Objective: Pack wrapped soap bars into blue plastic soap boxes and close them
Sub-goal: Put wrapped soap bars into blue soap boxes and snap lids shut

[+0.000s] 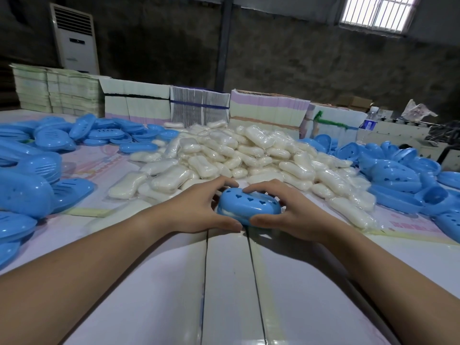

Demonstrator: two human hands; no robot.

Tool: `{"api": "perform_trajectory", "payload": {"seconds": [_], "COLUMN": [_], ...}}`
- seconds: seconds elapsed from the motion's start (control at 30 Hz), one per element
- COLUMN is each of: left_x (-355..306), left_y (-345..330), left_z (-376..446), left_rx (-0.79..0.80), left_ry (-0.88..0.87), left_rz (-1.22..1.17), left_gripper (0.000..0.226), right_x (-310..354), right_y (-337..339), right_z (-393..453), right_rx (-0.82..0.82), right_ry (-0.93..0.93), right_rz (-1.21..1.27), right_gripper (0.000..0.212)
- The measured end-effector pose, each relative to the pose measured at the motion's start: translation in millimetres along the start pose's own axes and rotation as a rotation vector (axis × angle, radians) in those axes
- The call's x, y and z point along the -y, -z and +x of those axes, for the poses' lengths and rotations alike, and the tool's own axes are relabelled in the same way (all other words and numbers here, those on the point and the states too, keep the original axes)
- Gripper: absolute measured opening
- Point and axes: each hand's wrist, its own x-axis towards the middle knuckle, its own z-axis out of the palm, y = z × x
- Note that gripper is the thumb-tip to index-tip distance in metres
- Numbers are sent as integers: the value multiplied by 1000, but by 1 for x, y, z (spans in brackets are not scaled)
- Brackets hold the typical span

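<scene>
table (229, 290): pale sheets covering it, two dark seams running from under the box toward the near edge; the near centre strip is lying open between the forearms.
soap pile (249, 155): wrapped white bars heaping mid-table, near edge sitting just beyond the hands, spilling right toward the far blue pile.
left box parts (37, 175): blue shells and slotted trays crowding the left edge, well apart from the left forearm.
right box parts (403, 180): blue lids piling along the right edge, touching the soap spill.
carton stacks (199, 105): lining the far edge as a wall.
soap box (249, 204): sitting at table centre, lid with heart holes on top, white wrapped soap showing at a gap on its left rim.
left hand (196, 207): fingers curling over the box's far left side, thumb pressing its near edge.
right hand (296, 210): fingers curling over the far right side, thumb meeting the near edge.
</scene>
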Motion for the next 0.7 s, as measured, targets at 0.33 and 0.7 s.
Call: {"api": "perform_trajectory", "payload": {"seconds": [0.33,0.7], "left_x": [-3,-6], "left_y": [3,4], "left_z": [-1,-3], "left_rx": [-41,2], "left_ry": [-47,-105], "left_rz": [136,103], "left_gripper": [62,50], "right_x": [-2,4], "right_y": [2,0], "right_z": [1,-1], "right_rx": [4,-73], "right_ry": [69,197], "right_rz": [-139,-274], "right_gripper": [54,60]}}
